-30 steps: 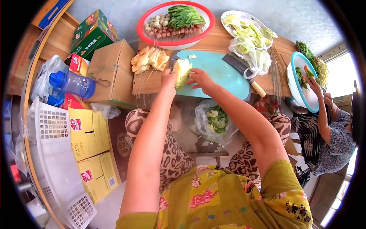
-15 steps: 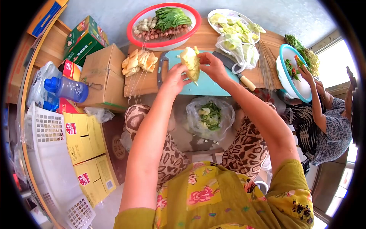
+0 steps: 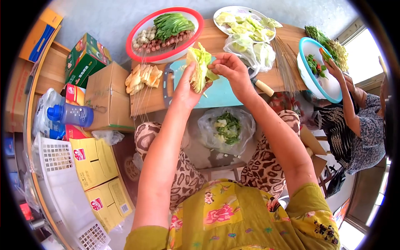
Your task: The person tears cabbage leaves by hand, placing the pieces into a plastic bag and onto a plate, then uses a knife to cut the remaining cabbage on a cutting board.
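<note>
My left hand (image 3: 186, 89) grips a pale yellow-green piece of cabbage (image 3: 199, 66), held upright above the blue cutting board (image 3: 227, 92). With thumb and fingers, my right hand (image 3: 233, 71) pinches the edge of a cabbage leaf on its right side. A knife lies by my right hand; its wooden handle (image 3: 264, 87) shows, and my hand hides most of the blade. Behind it sits a clear plastic bag (image 3: 256, 56) with pale leaves. A white plate (image 3: 221, 28) at the back carries loose cabbage leaves.
A red-rimmed basin (image 3: 130, 39) holds greens and skewered balls. Skewered pale slices (image 3: 143, 78) lie front left, bare skewers (image 3: 287, 66) to the right. Below hangs a bag of scraps (image 3: 204, 127). At right, a co-worker's hands (image 3: 337, 77) are over a blue-rimmed basin (image 3: 303, 54).
The cabbage piece has turned in my left hand, now showing its layered leaves. My right hand has shifted its pinch to a leaf edge. The whole view has moved slightly.
</note>
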`<state>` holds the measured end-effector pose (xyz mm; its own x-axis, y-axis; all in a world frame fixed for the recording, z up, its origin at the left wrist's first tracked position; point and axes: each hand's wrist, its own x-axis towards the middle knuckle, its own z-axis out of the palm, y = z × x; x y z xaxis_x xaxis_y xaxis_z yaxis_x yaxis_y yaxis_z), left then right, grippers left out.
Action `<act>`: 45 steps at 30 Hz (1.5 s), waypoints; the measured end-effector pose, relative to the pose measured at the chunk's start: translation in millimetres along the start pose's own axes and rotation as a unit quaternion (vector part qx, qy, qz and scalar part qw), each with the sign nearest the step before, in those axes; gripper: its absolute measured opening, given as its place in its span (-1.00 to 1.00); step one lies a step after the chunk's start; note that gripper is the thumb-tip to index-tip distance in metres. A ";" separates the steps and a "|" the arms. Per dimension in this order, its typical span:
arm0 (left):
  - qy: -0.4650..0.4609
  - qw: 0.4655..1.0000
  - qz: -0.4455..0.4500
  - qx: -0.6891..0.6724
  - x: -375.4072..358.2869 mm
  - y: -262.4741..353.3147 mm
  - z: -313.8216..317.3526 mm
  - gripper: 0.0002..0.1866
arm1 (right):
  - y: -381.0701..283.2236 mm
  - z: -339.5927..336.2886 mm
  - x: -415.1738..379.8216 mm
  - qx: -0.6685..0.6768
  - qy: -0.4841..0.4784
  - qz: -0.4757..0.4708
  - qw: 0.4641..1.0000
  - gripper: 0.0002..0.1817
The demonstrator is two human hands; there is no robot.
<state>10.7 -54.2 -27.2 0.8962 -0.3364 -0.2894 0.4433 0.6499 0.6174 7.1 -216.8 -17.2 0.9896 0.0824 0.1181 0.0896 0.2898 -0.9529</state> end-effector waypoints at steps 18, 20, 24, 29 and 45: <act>-0.032 0.998 0.024 -0.040 15.8 -17.0 6.4 -0.59 | -3.4 -29.0 2.5 0.081 0.060 0.116 0.988 -0.92; -0.006 0.998 0.035 -0.048 14.3 -16.0 11.0 -0.59 | -5.0 -29.9 1.9 0.098 0.058 0.125 0.986 -0.91; 0.001 0.995 0.083 -0.047 12.6 -14.3 16.4 -0.53 | -1.5 -28.3 3.3 0.115 0.039 0.128 0.984 -0.90; 0.010 0.993 0.120 -0.008 14.1 -12.1 15.9 -0.52 | -9.1 -17.7 2.4 0.017 0.024 0.118 0.993 -0.80; -0.011 0.989 0.127 0.077 14.9 -20.4 18.9 -0.50 | -8.0 -28.7 3.8 0.034 0.057 0.122 0.990 -0.90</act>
<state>14.7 -85.4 -30.3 0.9770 -0.1912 -0.0949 0.1934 0.6045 0.7728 13.4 -246.1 -17.1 0.9874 0.0511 -0.1498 -0.1582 0.3376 -0.9279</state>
